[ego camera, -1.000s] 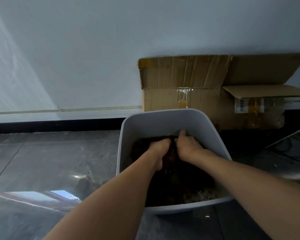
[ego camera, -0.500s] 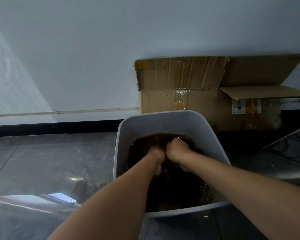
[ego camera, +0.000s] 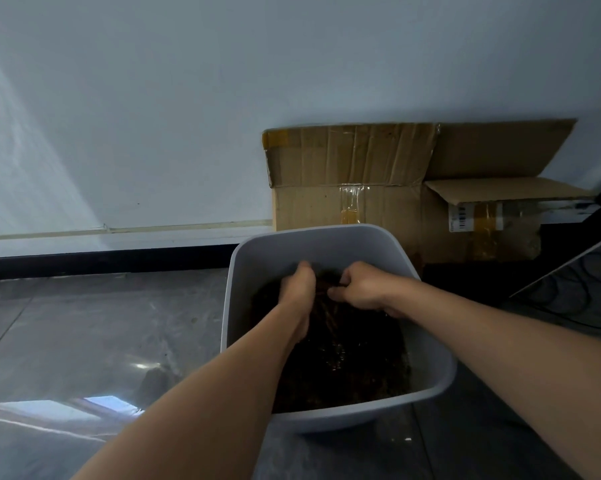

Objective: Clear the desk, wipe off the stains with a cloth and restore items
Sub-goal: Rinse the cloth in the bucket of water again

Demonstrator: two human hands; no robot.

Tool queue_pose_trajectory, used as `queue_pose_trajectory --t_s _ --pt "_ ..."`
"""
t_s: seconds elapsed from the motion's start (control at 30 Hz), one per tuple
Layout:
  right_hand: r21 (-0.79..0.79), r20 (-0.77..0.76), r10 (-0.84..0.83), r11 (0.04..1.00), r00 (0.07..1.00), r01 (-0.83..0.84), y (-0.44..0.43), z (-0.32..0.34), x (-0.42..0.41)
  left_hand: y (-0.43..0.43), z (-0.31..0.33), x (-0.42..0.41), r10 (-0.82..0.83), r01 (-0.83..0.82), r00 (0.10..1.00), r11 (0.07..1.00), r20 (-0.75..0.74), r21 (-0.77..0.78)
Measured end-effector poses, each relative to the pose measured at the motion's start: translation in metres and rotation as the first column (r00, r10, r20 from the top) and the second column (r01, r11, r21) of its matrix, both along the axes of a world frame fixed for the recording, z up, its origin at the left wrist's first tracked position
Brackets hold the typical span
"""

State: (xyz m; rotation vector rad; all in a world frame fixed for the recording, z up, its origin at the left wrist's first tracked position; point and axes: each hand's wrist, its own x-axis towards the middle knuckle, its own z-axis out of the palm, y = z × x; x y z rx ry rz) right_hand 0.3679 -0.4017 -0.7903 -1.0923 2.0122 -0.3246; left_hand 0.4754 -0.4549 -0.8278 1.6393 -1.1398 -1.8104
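Note:
A light grey plastic basin [ego camera: 427, 382] stands on the floor in front of me, filled with dark brown water. Both my hands are inside it at its far end. My left hand [ego camera: 297, 289] and my right hand [ego camera: 359, 287] each grip a dark, wet cloth [ego camera: 326, 289] that stretches between them just above the water. The cloth is nearly the same colour as the water, so its lower part is hard to make out. My forearms cross the basin's near rim.
The basin sits on a glossy grey tiled floor [ego camera: 101, 334] with a wet patch [ego camera: 157, 375] to its left. An open cardboard box [ego camera: 378, 188] leans against the white wall behind. Dark cables [ego camera: 583, 292] lie at the right.
My hands were pressed together low in the water. Now they have risen and moved apart, pulling the cloth up between them. The view shifted slightly.

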Motion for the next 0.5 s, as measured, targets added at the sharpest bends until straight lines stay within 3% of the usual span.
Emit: queue_pose_trajectory --t_s 0.13,0.2,0.3,0.4,0.5 --pt "-0.076 0.278 -0.322 0.932 0.905 0.355 -0.010 -0.011 0.008 0.002 -0.002 0.004 -0.078 0.078 0.997 0.974 -0.009 0.213" --pt "-0.080 0.245 -0.361 0.917 0.900 0.390 -0.012 -0.017 0.009 0.003 -0.003 0.006 -0.117 0.116 0.993 0.939 -0.015 0.324" --pt "-0.106 0.057 -0.232 0.966 0.971 0.237 -0.006 -0.031 0.009 0.002 -0.014 0.000 -0.219 0.211 0.976 0.929 -0.009 0.303" --pt "-0.061 -0.216 0.021 0.998 0.976 -0.035 -0.004 -0.041 0.011 0.000 -0.030 -0.006 -0.187 0.173 0.965 0.981 0.184 0.091" --pt "0.114 -0.299 0.169 0.983 0.939 -0.141 -0.008 -0.042 0.014 -0.005 -0.044 -0.002 -0.173 0.240 0.860 0.967 0.481 -0.081"
